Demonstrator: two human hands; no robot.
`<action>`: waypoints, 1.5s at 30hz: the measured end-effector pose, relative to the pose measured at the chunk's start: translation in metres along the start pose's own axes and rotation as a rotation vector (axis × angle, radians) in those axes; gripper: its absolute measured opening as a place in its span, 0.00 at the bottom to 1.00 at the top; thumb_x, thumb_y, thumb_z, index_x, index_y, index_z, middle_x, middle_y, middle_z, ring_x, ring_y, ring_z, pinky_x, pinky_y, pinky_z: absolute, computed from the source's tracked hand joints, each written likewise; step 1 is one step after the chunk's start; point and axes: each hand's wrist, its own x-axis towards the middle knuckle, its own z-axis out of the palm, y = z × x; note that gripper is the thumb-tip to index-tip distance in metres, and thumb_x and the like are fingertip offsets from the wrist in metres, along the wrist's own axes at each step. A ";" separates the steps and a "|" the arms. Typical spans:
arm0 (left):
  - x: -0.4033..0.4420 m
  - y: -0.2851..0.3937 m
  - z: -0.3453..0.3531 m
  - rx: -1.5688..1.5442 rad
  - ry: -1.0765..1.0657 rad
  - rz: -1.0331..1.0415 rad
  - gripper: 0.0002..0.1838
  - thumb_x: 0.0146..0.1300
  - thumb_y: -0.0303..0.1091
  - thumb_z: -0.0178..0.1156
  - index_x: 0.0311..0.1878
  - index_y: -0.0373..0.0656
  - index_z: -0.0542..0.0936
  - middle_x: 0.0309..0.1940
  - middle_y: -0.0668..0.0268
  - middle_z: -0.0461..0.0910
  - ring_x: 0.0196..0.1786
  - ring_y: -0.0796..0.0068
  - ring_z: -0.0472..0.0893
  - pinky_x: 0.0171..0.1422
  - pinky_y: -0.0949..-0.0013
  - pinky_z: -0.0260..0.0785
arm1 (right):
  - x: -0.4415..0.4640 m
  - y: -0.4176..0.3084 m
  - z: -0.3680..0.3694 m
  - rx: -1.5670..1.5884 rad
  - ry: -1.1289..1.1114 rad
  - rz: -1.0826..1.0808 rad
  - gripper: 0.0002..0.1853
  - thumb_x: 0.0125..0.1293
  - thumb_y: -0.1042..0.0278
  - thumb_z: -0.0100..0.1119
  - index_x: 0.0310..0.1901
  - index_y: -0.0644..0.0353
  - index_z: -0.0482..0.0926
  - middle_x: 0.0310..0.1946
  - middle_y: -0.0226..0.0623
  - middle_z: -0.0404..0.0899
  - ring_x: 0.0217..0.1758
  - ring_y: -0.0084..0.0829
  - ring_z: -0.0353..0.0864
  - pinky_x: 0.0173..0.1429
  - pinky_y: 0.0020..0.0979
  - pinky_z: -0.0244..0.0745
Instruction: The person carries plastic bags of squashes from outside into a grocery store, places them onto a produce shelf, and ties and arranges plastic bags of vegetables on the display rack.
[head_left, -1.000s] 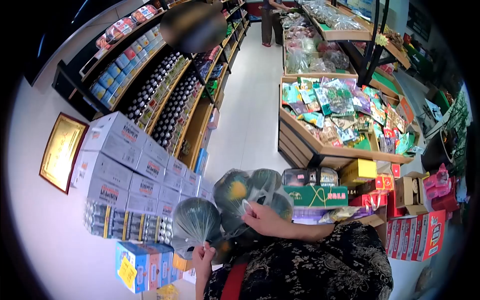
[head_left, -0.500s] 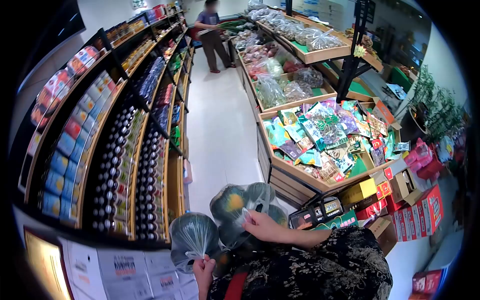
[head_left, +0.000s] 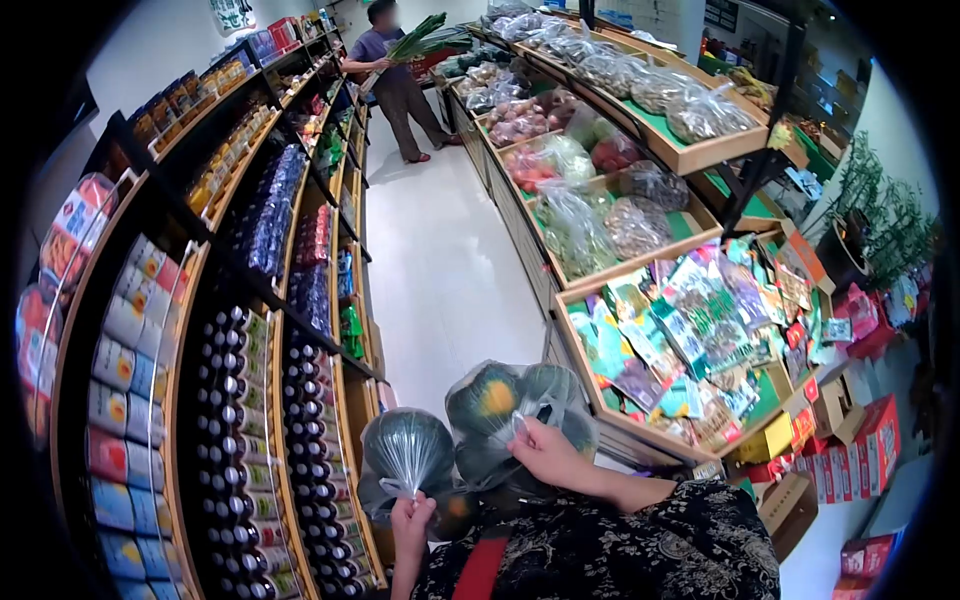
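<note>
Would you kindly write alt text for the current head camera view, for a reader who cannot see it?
A person's left hand and right hand grip plastic bags of round green produce in a shop aisle. Shelves of jars stand on the left, bins of bagged goods on the right; ahead, another person holds long green stalks.

Wooden display bin (head_left: 640, 263) with colourful packets (head_left: 700, 320) inside

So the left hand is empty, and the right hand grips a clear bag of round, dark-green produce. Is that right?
Not quite: the left hand isn't empty; the head view shows it pinching the gathered neck of another bag. The right hand does grip a clear bag of round, dark-green produce.
</note>
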 end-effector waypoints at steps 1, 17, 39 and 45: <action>0.024 0.014 0.003 -0.024 0.036 -0.002 0.07 0.53 0.30 0.59 0.31 0.40 0.70 0.18 0.80 0.63 0.22 0.91 0.60 0.26 0.83 0.50 | 0.029 -0.004 -0.004 0.021 -0.005 -0.013 0.09 0.60 0.67 0.54 0.29 0.61 0.66 0.18 0.28 0.64 0.23 0.18 0.61 0.26 0.25 0.59; 0.423 0.156 -0.018 0.026 -0.072 0.034 0.08 0.53 0.27 0.58 0.25 0.43 0.67 0.17 0.80 0.60 0.20 0.91 0.59 0.23 0.82 0.49 | 0.455 -0.060 0.002 -0.082 -0.028 -0.038 0.09 0.60 0.66 0.54 0.29 0.59 0.65 0.18 0.24 0.61 0.23 0.16 0.59 0.26 0.23 0.59; 0.940 0.329 0.085 0.043 0.043 -0.061 0.07 0.54 0.32 0.57 0.28 0.40 0.72 0.18 0.77 0.64 0.22 0.87 0.61 0.26 0.80 0.51 | 0.994 -0.090 -0.126 -0.081 -0.092 0.014 0.11 0.59 0.63 0.53 0.30 0.61 0.66 0.18 0.34 0.68 0.21 0.24 0.67 0.26 0.29 0.62; 1.079 0.360 0.101 0.021 -0.037 -0.068 0.07 0.54 0.31 0.56 0.25 0.42 0.69 0.17 0.78 0.62 0.20 0.89 0.59 0.24 0.81 0.47 | 1.141 -0.079 -0.140 -0.074 -0.100 0.037 0.12 0.56 0.61 0.51 0.29 0.61 0.65 0.20 0.44 0.70 0.24 0.41 0.72 0.29 0.39 0.64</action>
